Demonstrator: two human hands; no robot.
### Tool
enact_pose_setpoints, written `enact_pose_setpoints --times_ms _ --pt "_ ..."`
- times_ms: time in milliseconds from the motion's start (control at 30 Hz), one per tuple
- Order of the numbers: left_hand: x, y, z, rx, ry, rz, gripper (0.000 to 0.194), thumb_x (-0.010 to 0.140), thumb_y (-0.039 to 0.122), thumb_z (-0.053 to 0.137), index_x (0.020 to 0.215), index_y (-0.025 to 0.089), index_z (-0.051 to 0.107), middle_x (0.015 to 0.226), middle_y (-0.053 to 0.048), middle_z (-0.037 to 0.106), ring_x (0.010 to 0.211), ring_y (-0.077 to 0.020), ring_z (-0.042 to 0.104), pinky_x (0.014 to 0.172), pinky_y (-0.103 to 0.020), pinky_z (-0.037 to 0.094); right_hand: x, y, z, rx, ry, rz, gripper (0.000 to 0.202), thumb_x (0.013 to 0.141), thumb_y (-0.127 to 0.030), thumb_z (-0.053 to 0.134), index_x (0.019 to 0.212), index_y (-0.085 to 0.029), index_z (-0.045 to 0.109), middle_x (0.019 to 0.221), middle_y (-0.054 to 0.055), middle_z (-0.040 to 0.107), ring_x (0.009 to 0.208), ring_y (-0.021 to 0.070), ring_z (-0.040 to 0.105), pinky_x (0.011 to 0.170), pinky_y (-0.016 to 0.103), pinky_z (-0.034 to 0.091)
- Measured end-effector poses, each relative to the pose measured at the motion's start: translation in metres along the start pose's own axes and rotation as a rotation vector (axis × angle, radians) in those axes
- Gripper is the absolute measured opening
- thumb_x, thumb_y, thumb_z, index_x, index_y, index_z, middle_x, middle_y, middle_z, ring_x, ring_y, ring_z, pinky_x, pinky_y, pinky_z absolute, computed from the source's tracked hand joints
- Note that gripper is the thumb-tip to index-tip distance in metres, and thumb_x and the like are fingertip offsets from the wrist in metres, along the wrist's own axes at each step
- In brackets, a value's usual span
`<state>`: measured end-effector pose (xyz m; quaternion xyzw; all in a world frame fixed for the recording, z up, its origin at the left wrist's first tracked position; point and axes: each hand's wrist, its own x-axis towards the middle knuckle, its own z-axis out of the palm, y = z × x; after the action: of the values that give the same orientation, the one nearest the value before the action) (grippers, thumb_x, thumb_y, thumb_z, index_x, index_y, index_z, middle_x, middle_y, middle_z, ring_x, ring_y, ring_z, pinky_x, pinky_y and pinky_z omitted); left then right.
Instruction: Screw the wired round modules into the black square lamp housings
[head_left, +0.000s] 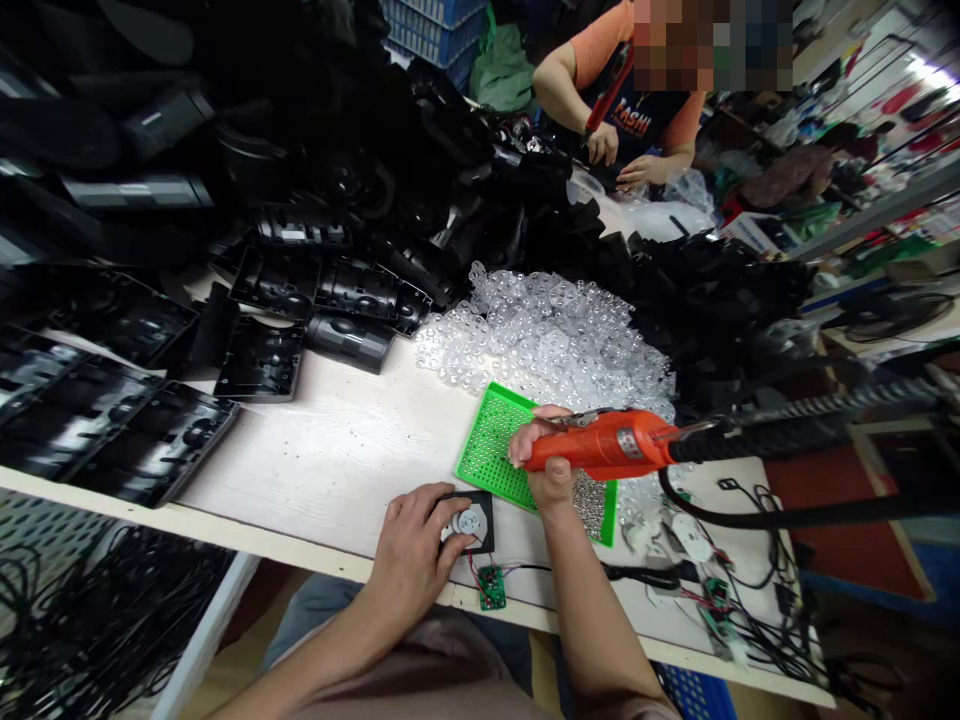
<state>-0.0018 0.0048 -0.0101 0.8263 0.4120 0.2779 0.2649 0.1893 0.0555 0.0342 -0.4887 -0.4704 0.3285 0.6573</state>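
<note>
My right hand (546, 450) is wrapped round an orange electric screwdriver (600, 445), held above a green perforated tray (480, 472). Small screws (590, 505) lie heaped at the tray's right end, and others stand in its holes. The screwdriver's tip is hidden behind my fingers. At the table's front, my left hand (420, 535) grips a small black square part with a round silvery motor (469, 522) on it. Thin wires run from that part to a green circuit board (492, 587) at the table edge, and a black cable leads off to the right.
Clear plastic discs (555, 330) are piled behind the tray. Black plastic housings (262, 358) cover the left and back. Tangled cables and boards (720, 590) lie at right. A co-worker (619, 110) holds a red screwdriver across the table. A thick hose (787, 420) trails from my tool.
</note>
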Motion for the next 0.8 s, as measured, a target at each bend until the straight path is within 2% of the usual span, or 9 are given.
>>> enact_pose_setpoints --times_ms 67,167,300,367,467,567,700,800 --pt "0.001 0.001 -0.001 -0.007 0.004 -0.002 0.023 0.092 0.031 0.055 0.113 0.024 0.06 0.115 -0.009 0.062 0.104 -0.0246 0.058 0.085 -0.04 0.042 0.003 -0.013 0.001 -0.019 0.019 0.004 0.067 0.069 -0.076 0.053 0.112 -0.025 0.051 0.051 -0.009 0.039 0.036 0.0127 0.038 0.036 0.027 0.035" --pt "0.002 0.002 -0.002 -0.009 -0.003 -0.004 0.023 0.093 0.031 0.054 0.113 0.024 0.06 0.115 -0.008 0.062 0.104 -0.0244 0.057 0.086 -0.04 0.042 0.001 -0.045 0.004 0.025 0.072 -0.054 0.068 0.075 -0.078 0.044 0.122 -0.029 0.046 0.051 -0.009 0.037 0.033 0.0115 0.034 0.036 0.026 0.035" --pt "0.002 0.002 -0.002 -0.008 -0.024 -0.014 0.023 0.092 0.031 0.055 0.114 0.024 0.059 0.116 -0.008 0.061 0.106 -0.0243 0.057 0.087 -0.039 0.041 -0.02 -0.077 0.015 0.112 0.056 -0.085 0.068 0.075 -0.08 0.042 0.122 -0.031 0.05 0.047 -0.01 0.035 0.03 0.011 0.031 0.034 0.027 0.035" --pt "0.003 0.002 -0.002 -0.01 -0.024 -0.001 0.023 0.092 0.03 0.055 0.114 0.024 0.059 0.116 -0.008 0.061 0.106 -0.0243 0.056 0.087 -0.039 0.041 -0.034 -0.078 0.022 0.106 0.056 -0.059 0.07 0.073 -0.08 0.048 0.122 -0.03 0.051 0.046 -0.011 0.035 0.029 0.011 0.031 0.034 0.027 0.036" --pt "0.003 0.002 -0.002 -0.005 -0.011 0.015 0.023 0.092 0.028 0.055 0.114 0.024 0.059 0.115 -0.008 0.062 0.107 -0.0244 0.056 0.086 -0.039 0.041 -0.048 -0.066 0.029 0.147 0.069 -0.047 0.067 0.073 -0.075 0.055 0.122 -0.03 0.052 0.047 -0.011 0.037 0.03 0.0108 0.033 0.035 0.026 0.036" --pt "0.004 0.002 -0.003 -0.001 -0.011 0.013 0.022 0.092 0.029 0.055 0.114 0.024 0.059 0.115 -0.008 0.062 0.106 -0.0244 0.056 0.086 -0.039 0.04 -0.051 -0.056 0.032 0.189 0.068 -0.044 0.063 0.071 -0.072 0.06 0.116 -0.029 0.055 0.047 -0.01 0.039 0.031 0.0109 0.035 0.035 0.026 0.036" --pt "0.004 0.003 -0.003 -0.007 -0.026 0.0 0.023 0.092 0.029 0.055 0.115 0.024 0.059 0.116 -0.007 0.061 0.106 -0.024 0.056 0.086 -0.039 0.04 -0.05 -0.054 0.032 0.161 0.086 -0.014 0.063 0.067 -0.075 0.062 0.107 -0.026 0.057 0.045 -0.011 0.04 0.03 0.0108 0.035 0.037 0.027 0.038" --pt "0.004 0.004 -0.004 -0.007 -0.042 -0.016 0.023 0.091 0.028 0.056 0.114 0.025 0.059 0.116 -0.007 0.06 0.105 -0.0239 0.055 0.086 -0.039 0.04 -0.053 -0.053 0.031 0.187 0.053 0.013 0.056 0.069 -0.071 0.063 0.104 -0.028 0.057 0.047 -0.01 0.043 0.033 0.0112 0.037 0.041 0.028 0.041"
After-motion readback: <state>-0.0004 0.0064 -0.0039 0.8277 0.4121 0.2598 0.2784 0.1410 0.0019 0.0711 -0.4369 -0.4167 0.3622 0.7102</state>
